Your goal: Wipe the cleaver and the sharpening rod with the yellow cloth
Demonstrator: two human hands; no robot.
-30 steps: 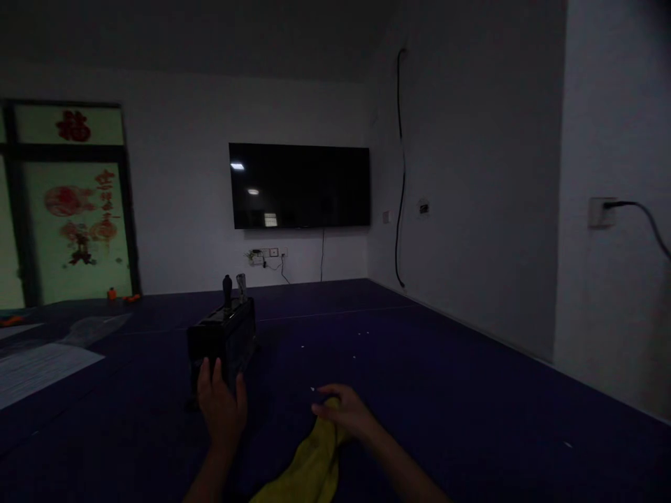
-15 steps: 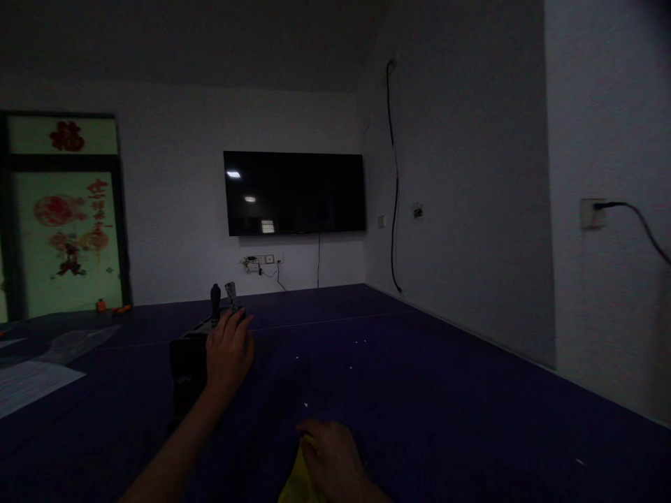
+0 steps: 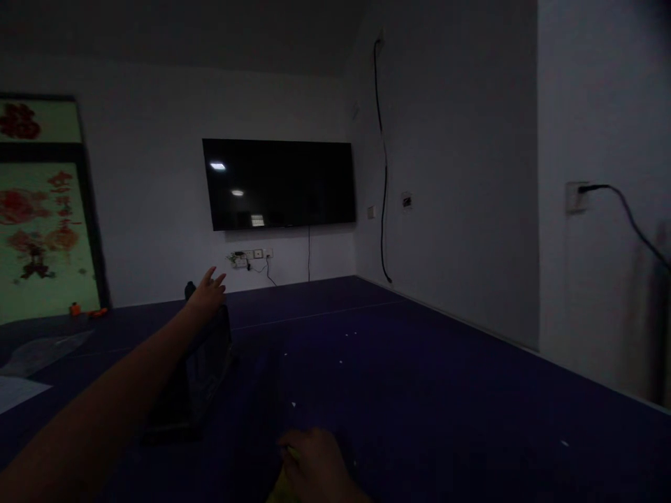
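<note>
1. Two bare hands are over a broad, dark blue, flat counter [image 3: 445, 391]; its far edge runs along a pale wall and its right edge along a side wall, the two meeting at the far right corner.
2. The left hand [image 3: 207, 297] reaches over a black, box-shaped device with glossy sides [image 3: 210, 360]. Its fingers are stretched out and a little apart — whether they touch the device's top cannot be told.
3. The device stands upright on the left part of the counter, partly covered by the forearm; a rounded black knob [image 3: 189, 288] shows just beside the left hand.
4. The right hand [image 3: 316, 461] is nearer the counter's near side, its fingers closed on a soft yellow cloth [image 3: 282, 490] — mostly hidden or out of view.
5. Several tiny white scraps [image 3: 294, 404] lie scattered between the device and the right edge.
6. Farther left lie a crumpled clear plastic sheet [image 3: 47, 353] and a flat white paper [image 3: 21, 392], well apart from the right hand; small orange objects [image 3: 75, 309] sit near the far edge.
</note>
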